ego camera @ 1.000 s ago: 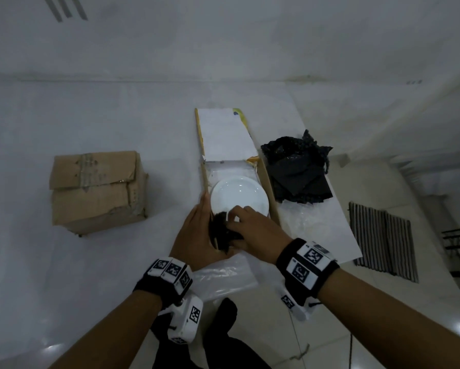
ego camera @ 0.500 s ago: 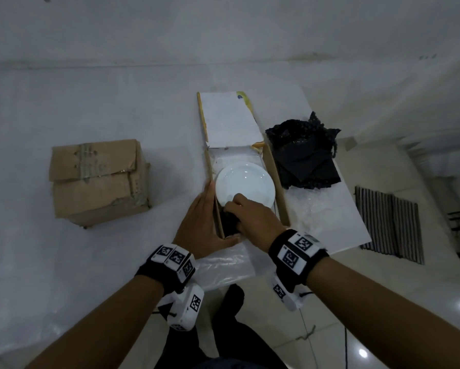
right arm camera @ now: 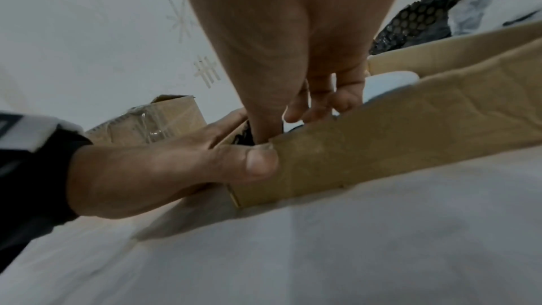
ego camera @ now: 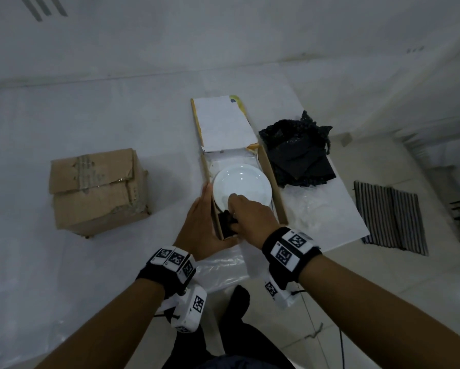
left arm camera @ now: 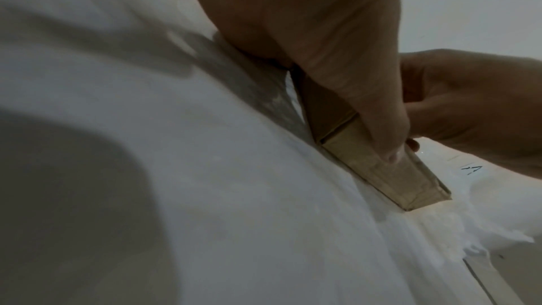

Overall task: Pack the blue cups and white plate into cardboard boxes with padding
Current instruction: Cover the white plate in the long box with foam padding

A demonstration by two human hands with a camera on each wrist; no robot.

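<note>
Black padding (ego camera: 227, 222) sits wedged in the near end of the open cardboard box (ego camera: 272, 187), just this side of the white plate (ego camera: 242, 183) lying flat inside. The right hand (ego camera: 250, 218), nearer it, reaches down with fingers curled onto that wad. The left hand (ego camera: 201, 225) lies flat-fingered against the box's left wall, thumb at the near corner. The box's long axis runs away from the person along the bench (ego camera: 64, 262).

Both forearms are bare. Each wrist wears a black band (ego camera: 167, 272) carrying white square tiles printed with black coded markers. A white camera block (ego camera: 190, 311) with the same markers hangs under the left wrist, another (ego camera: 276, 292) under the right, each trailing a thin black cable. Dark trousers (ego camera: 231, 339) show below.
</note>
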